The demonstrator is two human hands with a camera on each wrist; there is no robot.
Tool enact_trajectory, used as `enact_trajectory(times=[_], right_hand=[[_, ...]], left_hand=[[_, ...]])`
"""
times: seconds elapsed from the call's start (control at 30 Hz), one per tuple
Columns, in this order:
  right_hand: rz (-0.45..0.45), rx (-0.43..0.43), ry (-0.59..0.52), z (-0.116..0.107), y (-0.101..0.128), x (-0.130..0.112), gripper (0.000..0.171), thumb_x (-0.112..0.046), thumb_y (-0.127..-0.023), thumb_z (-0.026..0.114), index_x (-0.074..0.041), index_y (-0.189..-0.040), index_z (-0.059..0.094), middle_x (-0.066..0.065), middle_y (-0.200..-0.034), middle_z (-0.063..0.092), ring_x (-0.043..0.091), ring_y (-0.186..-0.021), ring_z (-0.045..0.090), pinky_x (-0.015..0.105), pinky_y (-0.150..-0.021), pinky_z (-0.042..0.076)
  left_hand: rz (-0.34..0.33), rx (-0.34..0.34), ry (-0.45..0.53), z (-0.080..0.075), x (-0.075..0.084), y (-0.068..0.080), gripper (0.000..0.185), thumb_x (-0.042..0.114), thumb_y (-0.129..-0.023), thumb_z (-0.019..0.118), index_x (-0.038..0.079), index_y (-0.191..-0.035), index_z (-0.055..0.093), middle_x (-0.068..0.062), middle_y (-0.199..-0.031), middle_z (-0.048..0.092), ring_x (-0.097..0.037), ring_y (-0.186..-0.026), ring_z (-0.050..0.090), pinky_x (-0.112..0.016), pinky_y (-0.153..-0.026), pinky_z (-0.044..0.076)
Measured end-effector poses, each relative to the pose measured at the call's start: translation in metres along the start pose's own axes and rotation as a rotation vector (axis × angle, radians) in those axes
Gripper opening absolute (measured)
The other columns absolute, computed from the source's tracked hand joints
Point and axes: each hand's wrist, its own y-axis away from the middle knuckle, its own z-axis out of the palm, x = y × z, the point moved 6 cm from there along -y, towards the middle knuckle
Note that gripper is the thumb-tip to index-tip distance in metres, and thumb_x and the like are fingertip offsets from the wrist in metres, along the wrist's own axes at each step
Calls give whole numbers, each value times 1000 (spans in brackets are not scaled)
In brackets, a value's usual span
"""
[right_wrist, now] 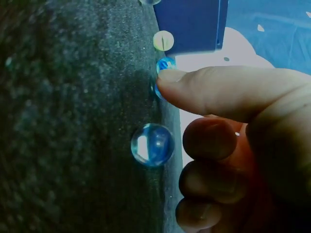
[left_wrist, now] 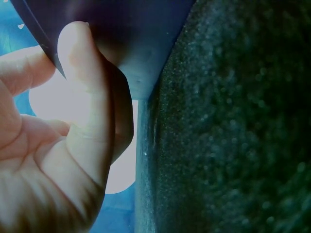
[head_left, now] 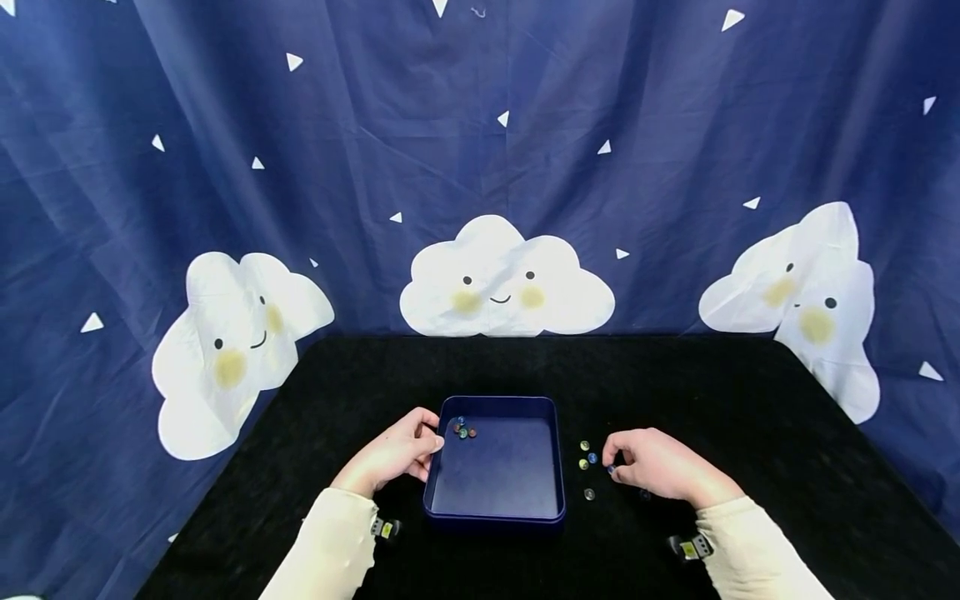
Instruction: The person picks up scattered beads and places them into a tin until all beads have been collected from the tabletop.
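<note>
**Left hand (head_left: 397,452) on the tray (head_left: 498,471), right hand (head_left: 658,463) pinching a blue marble (head_left: 611,470)**

The blue marble sits between the right thumb and forefinger; whether it has left the tabletop (head_left: 615,375) I cannot tell. The other right fingers curl in, holding nothing visible. The left hand grips the tray wall nearest it.

The likeliest slip is at the pinch: a smooth ball caught by the very fingertips may squirt out if pressed off-centre. The curled right fingers could also knock the loose marble (right_wrist: 152,144) beside them and set it rolling. Should the left hand tip the tray, the marble cluster (head_left: 462,433) just past its fingertips could scatter.

The pinched marble is mostly covered by the thumb, with a blue sliver showing. The loose marble is clear, with blue inside and a bright glint. Between the right fingertips and the tray lie a second blue marble (head_left: 592,458), two yellow-green marbles (head_left: 584,464) and a clear marble (head_left: 588,494).
</note>
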Motion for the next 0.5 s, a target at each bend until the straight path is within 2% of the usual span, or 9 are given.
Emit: enact_trajectory(times=[0.33, 0.5], right_hand=[[-24, 83, 28, -12, -1, -12, 17, -15, -86, 75, -27, -95, 67, -16, -61, 46, 1, -55, 46, 25, -61, 44], [-21, 133, 24, -15, -1, -22, 14, -18, -90, 73, -27, -99, 67, -16, -60, 46, 2, -51, 46, 25, -56, 45]], left_hand=[[-1, -10, 22, 1, -2, -1, 39, 9, -98, 61, -5, -128, 40, -10, -83, 54, -19, -64, 56, -36, -58, 57], [-8, -6, 21, 0, 1, 0, 39, 10, -99, 61, -4, -129, 40, -12, -84, 54, -20, -64, 56, -36, -58, 58]])
